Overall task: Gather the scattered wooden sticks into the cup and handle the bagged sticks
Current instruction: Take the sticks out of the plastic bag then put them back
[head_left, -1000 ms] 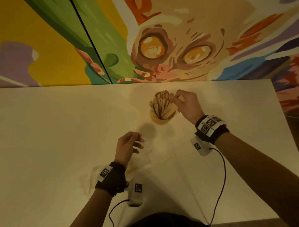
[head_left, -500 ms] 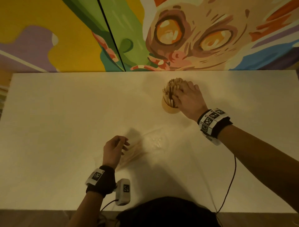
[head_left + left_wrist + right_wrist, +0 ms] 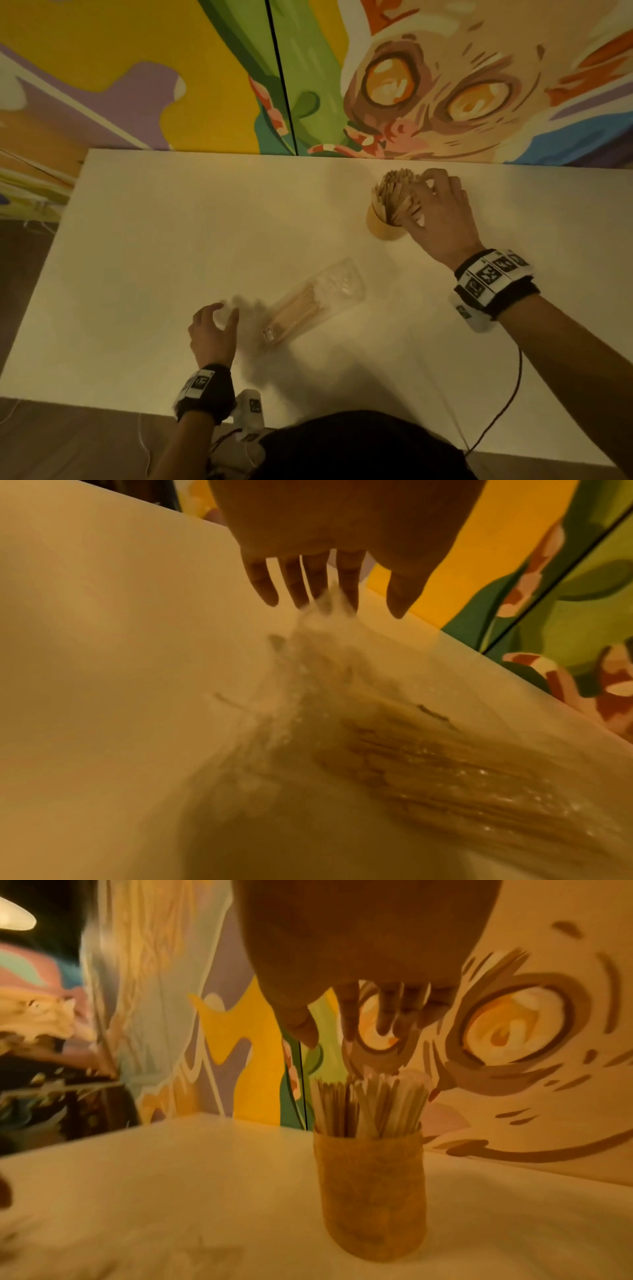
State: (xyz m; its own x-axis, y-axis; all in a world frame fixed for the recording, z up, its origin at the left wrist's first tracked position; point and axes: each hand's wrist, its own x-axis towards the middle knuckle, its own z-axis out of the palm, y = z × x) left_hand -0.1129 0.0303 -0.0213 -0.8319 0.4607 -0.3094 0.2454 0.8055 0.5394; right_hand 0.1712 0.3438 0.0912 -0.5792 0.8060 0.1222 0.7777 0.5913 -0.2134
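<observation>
A tan cup (image 3: pixel 382 228) packed with wooden sticks (image 3: pixel 390 195) stands at the far right of the white table (image 3: pixel 171 222). My right hand (image 3: pixel 423 198) arches over the stick tops and grips nothing. In the right wrist view its fingers (image 3: pixel 387 1020) hang just above the sticks (image 3: pixel 369 1104) in the cup (image 3: pixel 369 1191). A clear bag of sticks (image 3: pixel 308 308) lies slanted mid-table. My left hand (image 3: pixel 222 313) is at its near-left end. In the left wrist view the blurred bag (image 3: pixel 428 764) tapers up to my left hand's (image 3: pixel 352 607) fingertips, which pinch its loose end.
A painted mural wall (image 3: pixel 411 85) rises right behind the table's far edge. The table's left edge and near edge are close to my left arm. A black cable (image 3: pixel 507 404) trails from my right wrist across the table's near right part.
My right hand moved from the cup's side to above the stick tops. My left hand drew back toward the near left, and the bag now lies exposed to its right.
</observation>
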